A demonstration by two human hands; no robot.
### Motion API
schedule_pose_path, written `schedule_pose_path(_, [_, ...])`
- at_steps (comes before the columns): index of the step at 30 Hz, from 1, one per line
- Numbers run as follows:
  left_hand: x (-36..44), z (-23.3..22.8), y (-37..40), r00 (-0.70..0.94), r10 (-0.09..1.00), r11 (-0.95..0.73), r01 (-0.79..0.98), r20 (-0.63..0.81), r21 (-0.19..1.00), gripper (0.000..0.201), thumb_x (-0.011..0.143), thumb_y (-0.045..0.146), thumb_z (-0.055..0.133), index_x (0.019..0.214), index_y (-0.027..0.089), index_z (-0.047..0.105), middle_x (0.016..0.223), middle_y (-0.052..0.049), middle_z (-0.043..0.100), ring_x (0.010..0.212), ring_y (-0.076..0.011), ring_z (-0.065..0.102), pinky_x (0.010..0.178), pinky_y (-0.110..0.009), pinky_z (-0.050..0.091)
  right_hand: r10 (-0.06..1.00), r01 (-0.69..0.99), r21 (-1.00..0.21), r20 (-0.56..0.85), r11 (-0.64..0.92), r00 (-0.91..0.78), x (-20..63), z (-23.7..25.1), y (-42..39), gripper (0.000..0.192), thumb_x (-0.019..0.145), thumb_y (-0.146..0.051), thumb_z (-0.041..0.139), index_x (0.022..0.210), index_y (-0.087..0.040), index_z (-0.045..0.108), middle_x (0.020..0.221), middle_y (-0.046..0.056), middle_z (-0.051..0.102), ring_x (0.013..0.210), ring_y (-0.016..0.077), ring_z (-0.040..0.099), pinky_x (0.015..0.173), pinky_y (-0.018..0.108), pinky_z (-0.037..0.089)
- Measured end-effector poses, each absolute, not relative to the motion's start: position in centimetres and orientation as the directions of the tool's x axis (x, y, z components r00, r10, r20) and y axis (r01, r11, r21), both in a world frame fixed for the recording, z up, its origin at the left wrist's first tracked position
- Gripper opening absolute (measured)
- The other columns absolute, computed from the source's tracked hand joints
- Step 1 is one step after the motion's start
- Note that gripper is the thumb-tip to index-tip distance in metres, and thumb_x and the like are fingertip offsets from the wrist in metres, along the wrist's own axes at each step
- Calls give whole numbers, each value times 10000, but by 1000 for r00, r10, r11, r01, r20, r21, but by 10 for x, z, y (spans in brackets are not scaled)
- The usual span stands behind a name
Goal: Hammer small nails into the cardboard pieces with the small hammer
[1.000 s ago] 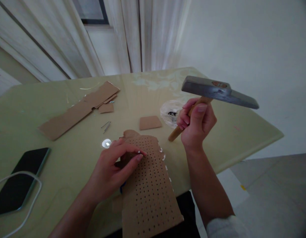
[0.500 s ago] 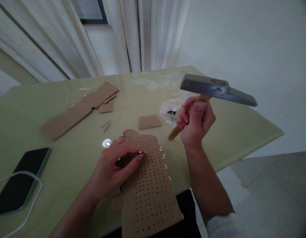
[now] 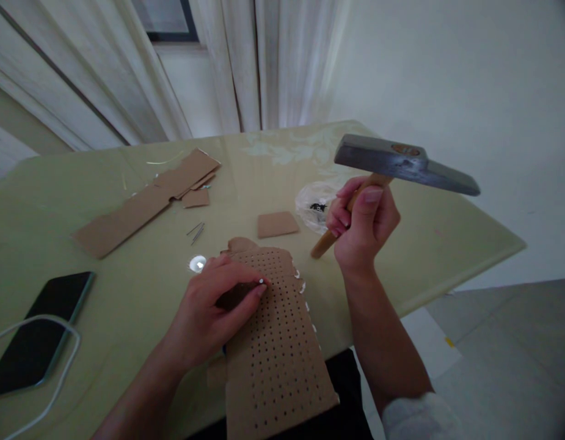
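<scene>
My left hand [image 3: 222, 299] pinches a nail [image 3: 261, 281] between thumb and forefinger. Only the nail's bright head shows; whether its tip enters the cardboard is hidden. Under that hand lies a brown cardboard piece [image 3: 286, 342] with rows of small holes and a ragged right edge. Its near end reaches over the table's front edge. My right hand [image 3: 367, 226] is closed round the wooden handle of a hammer [image 3: 405, 162], held raised to the right of the cardboard with its steel head uppermost.
Several loose nails [image 3: 197, 232] lie beyond my left hand, near a shiny round white spot [image 3: 197, 263]. A long cardboard strip [image 3: 145, 211], a small cardboard piece [image 3: 277, 224] and a clear plastic bag [image 3: 312, 205] are farther back. A phone [image 3: 39, 333] with a white cable [image 3: 74, 354] sits left.
The hammer and my right hand have shifted very slightly to the right. My left hand keeps its pinch on the nail over the cardboard.
</scene>
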State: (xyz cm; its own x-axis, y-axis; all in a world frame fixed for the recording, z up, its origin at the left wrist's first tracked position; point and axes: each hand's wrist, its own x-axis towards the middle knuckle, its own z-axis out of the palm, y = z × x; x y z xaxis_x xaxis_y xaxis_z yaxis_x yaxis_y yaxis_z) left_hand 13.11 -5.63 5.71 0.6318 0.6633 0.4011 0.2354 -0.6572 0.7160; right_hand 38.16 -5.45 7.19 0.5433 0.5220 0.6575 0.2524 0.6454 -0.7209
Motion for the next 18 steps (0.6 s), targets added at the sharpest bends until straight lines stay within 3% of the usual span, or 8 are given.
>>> schedule_pose_path(18, [131,56,-56,646,655,-662,241,392,710,133,1028,198,716,1087,298,781,896,18,791,790,-168,643,701,-337,473,533,208,-719,648,663,544,383,71,-55,416,1089,-637,634,861,-290,609,589,-68,308,425,115,230,395,291,185])
